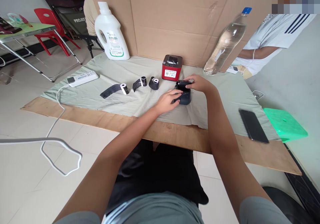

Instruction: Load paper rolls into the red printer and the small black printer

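Dark Box (185,99), Lid Raised

From my remote seat I view the dark box near the middle of the desk's (175,143) front edge. It is squat, blue-black and round-cornered, its glossy black lid (183,83) tilted up over a shadowed inside. The left hand (166,101) spreads fingers across its left side; the right hand (198,83) has thumb and fingers at the lid's right end. I cannot tell whether either is clamped. Just behind, towards the back edge, stands a red box (172,69).
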A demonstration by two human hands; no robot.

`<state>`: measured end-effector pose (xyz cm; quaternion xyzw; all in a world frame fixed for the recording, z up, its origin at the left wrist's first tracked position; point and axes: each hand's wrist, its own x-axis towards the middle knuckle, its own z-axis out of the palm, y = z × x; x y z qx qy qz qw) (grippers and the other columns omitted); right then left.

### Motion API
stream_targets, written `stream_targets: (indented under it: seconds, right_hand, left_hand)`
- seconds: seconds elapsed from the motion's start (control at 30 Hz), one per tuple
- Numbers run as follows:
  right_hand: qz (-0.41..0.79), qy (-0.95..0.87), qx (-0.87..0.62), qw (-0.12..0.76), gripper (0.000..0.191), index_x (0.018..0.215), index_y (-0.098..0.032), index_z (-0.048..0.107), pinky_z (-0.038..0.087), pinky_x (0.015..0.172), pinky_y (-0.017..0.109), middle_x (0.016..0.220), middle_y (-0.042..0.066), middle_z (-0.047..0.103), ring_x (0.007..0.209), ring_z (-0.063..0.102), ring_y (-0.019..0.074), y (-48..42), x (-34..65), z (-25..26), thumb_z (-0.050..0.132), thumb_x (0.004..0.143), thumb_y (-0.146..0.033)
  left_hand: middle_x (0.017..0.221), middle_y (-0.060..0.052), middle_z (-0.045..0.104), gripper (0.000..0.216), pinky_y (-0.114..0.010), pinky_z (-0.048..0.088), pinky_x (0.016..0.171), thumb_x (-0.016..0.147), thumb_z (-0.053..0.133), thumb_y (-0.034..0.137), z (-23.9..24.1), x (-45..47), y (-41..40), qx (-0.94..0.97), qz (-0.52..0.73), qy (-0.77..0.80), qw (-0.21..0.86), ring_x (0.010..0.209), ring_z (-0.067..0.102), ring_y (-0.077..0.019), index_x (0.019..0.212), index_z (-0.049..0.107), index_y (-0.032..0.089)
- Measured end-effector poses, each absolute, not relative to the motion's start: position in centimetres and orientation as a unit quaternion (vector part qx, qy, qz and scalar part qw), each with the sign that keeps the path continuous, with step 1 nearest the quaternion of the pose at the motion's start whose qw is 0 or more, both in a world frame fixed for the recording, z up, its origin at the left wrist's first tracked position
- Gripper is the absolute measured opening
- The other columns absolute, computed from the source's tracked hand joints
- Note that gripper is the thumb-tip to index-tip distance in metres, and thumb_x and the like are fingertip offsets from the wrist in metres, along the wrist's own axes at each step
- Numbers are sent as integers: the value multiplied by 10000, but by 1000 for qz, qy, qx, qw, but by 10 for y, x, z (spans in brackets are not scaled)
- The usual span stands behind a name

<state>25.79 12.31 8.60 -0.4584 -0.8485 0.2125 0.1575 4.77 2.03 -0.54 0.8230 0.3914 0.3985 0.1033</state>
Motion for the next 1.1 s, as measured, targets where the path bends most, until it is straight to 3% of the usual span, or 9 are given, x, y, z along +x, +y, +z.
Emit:
stream_targets:
  seconds: [0.13,0.23,0.3,0.4,0.5,0.7,0.9,1.0,1.1]
  right_hand:
    - [253,-827,-496,79,402,1231,-264,769,529,983,376,1320,46,717,1150,667,290,116,258,94,747,832,-309]
    - [286,-793,-535,59,491,1350,-273,706,575,884,352,1433,74,654,1129,678,279,114,258,95,730,859,-292]
    - [317,-767,-556,52,549,1402,-259,659,593,834,357,1401,104,667,1100,682,277,116,259,93,736,859,-283]
    - [368,-733,-571,40,571,1390,-245,636,605,784,362,1256,118,723,980,704,249,120,261,88,766,834,-256]
    - [407,-706,-578,45,505,1299,-268,658,602,762,350,1222,98,727,907,711,222,123,262,82,778,810,-226]
    - [419,-668,-607,97,547,1327,-279,612,575,695,307,1188,81,732,832,697,192,111,259,67,726,800,-191]
    - [313,-668,-640,215,635,1434,-121,541,569,648,325,1221,180,724,820,718,231,81,255,59,655,902,-449]
    - [283,-671,-661,178,832,1468,-107,498,581,649,363,1303,222,683,935,729,305,77,238,68,657,850,-640]
    - [221,-705,-667,99,908,1397,-118,542,594,735,417,1319,241,665,1060,695,379,78,211,76,750,723,-689]
  left_hand:
    - [1382,-90,698,341,-435,542,1108,968,544,218,-1,42,15,819,427,372,91,1260,661,-254,1242,746,194]
    - [1264,-75,760,288,-406,574,1033,960,541,199,2,38,13,825,436,350,85,1146,712,-231,1119,781,200]
    - [1231,-71,772,252,-381,594,961,947,545,186,5,36,11,815,447,357,95,1070,732,-218,1015,787,200]
    - [1365,-75,713,217,-358,605,883,905,556,151,6,34,12,780,466,399,122,1069,733,-220,883,767,193]
    - [1509,-57,616,201,-374,599,915,865,568,133,5,35,17,773,450,423,144,1212,687,-254,811,752,194]
    - [1528,-63,598,203,-394,577,988,860,562,158,0,40,21,781,416,430,177,1255,669,-263,782,746,193]
    - [1327,-65,732,223,-372,563,971,882,543,188,6,36,10,851,365,347,146,1150,701,-235,800,750,199]
    - [1313,-45,740,229,-360,565,914,876,540,187,9,36,5,880,320,327,130,1084,710,-229,811,759,213]
    - [1286,-25,754,218,-350,557,880,865,550,180,12,39,2,893,290,317,133,1080,713,-233,769,742,215]
